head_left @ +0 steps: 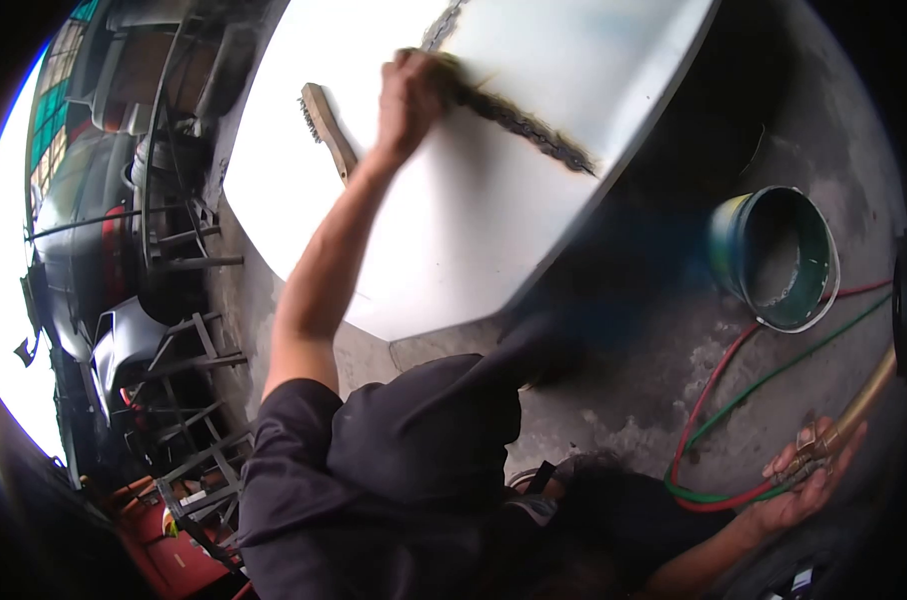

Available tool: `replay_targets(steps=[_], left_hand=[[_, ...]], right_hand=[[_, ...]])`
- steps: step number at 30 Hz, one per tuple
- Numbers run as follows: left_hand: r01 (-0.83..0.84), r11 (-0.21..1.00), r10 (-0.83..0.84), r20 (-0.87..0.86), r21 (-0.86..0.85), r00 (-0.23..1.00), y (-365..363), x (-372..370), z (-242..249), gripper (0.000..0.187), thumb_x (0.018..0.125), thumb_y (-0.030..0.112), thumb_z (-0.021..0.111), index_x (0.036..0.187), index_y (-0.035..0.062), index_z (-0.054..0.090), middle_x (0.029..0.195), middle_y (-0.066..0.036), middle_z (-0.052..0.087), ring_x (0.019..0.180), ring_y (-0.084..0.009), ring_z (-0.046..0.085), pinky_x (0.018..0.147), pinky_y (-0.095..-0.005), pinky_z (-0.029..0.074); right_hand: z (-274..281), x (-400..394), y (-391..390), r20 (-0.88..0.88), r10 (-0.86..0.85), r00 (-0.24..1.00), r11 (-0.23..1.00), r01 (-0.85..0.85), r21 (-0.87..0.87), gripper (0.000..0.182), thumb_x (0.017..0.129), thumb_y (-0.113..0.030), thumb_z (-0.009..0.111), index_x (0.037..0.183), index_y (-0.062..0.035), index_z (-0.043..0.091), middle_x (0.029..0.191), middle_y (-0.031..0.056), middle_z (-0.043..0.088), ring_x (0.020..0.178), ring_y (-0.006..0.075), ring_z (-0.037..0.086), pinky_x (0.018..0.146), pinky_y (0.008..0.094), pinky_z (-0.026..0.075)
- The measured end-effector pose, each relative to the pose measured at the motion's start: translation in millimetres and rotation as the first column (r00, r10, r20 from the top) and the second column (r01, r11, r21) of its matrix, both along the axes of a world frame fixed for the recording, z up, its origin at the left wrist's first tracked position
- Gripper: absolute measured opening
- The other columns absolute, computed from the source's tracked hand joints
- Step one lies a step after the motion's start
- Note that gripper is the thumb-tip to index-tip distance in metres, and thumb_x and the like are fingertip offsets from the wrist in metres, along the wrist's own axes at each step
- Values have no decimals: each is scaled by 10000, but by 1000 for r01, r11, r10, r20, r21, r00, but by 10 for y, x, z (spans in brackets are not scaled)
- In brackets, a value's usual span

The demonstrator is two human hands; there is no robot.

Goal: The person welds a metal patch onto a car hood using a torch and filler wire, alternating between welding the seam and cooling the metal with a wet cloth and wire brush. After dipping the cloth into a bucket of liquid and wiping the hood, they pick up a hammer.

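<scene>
Panel (414, 265), white, upper centre of the frame. Dark scorched seam (529, 128) runs across its upper part; wooden-handled brush (331, 130) lies to the seam's left. Grey floor (859, 150) and green bucket (731, 250), right. Car (79, 205) and stands (199, 262), far left. Left hand (414, 95): curled over the seam; whether it grips anything, cannot tell. Right hand (809, 470), lower right: wrapped around brass torch (864, 400), well apart from panel; red hose (712, 385), green hose (769, 378).

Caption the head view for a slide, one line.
Left hand at the dark seam on a white panel, brush nearby; right hand holding a torch with two hoses.
</scene>
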State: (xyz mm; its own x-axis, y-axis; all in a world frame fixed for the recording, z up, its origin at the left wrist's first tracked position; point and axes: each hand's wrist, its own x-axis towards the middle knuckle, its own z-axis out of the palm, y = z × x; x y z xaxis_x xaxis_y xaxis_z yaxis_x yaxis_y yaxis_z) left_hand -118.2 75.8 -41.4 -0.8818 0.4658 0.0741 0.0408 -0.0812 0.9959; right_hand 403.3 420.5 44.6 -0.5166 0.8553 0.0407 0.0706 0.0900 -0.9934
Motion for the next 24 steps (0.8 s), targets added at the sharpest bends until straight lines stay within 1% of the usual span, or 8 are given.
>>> replay_targets(steps=[2, 5, 6, 7, 8, 9, 13, 24], left_hand=[[-645, 468, -310, -796, -604, 520, -323, -474, 128, 119, 980, 103, 610, 944, 65, 717, 922, -98, 728, 878, -265, 629, 865, -391, 513], [-688, 539, -178, -864, -485, 470, -302, -431, -171, 150, 960, 66, 589, 929, 59, 735, 885, -104, 752, 862, -287, 614, 876, -415, 485], [-634, 613, -250, -877, -472, 411, -64, -150, -251, 167, 901, -15, 584, 963, 68, 715, 894, -117, 711, 841, -321, 591, 877, -452, 462], [-319, 907, 33, -710, -273, 703, 149, 187, -650, 214, 861, -26, 565, 1016, 64, 680, 953, -138, 655, 903, -341, 581, 881, -477, 452], [-337, 743, -390, -784, -578, 483, 392, 609, -492, 203, 889, 23, 528, 1051, 70, 641, 1005, -154, 599, 974, -353, 568, 888, -479, 443], [29, 786, -522, -639, -617, 565, 609, 1014, -468, 204, 896, 90, 509, 1053, 77, 637, 1020, -151, 602, 1010, -351, 548, 904, -472, 442], [567, 578, -816, -389, -587, 428, 927, 2226, -14, 536, 750, 24, 745, 1274, 96, 656, 1341, -184, 547, 1194, -396, 544, 1002, -479, 498], [331, 789, -541, -332, -517, 773, 751, 2075, 254, 327, 880, -10, 754, 1186, 78, 685, 1297, -185, 576, 1173, -389, 627, 981, -453, 549]], right_hand=[[-12, 33, 11, -4, -7, 1000, 1000, 7, 12, 786, 992, -331, 410, 1619, 107, 227, 1123, 262, 633, 593, 155, 571, 426, 208, 451], [-34, 118, 22, -13, -11, 1000, 1000, 11, 14, 800, 991, -340, 421, 1620, 108, 215, 1130, 265, 631, 590, 157, 571, 435, 210, 455], [-35, 129, 27, -17, 4, 1000, 1000, -4, 13, 807, 990, -346, 426, 1620, 108, 210, 1138, 268, 629, 590, 158, 571, 439, 212, 458], [-44, 126, 31, -16, 10, 1000, 1000, -9, 14, 807, 990, -346, 426, 1620, 108, 210, 1138, 268, 629, 590, 158, 571, 439, 212, 458], [-43, 117, 28, -17, 9, 1000, 1000, -9, 1, 812, 989, -350, 428, 1622, 107, 204, 1144, 268, 628, 587, 158, 570, 438, 212, 457], [-46, 104, 23, -16, 9, 1000, 1000, -9, -13, 817, 989, -354, 430, 1623, 106, 198, 1150, 269, 626, 585, 158, 569, 437, 213, 456], [32, 22, -18, -22, 23, 999, 1000, -23, 11, 815, 989, -359, 429, 1620, 108, 210, 1143, 263, 632, 581, 159, 565, 438, 212, 453], [-30, 43, 9, 10, 4, 1000, 1000, -4, 19, 774, 996, -325, 396, 1617, 107, 233, 1114, 253, 650, 589, 148, 564, 435, 202, 449]])
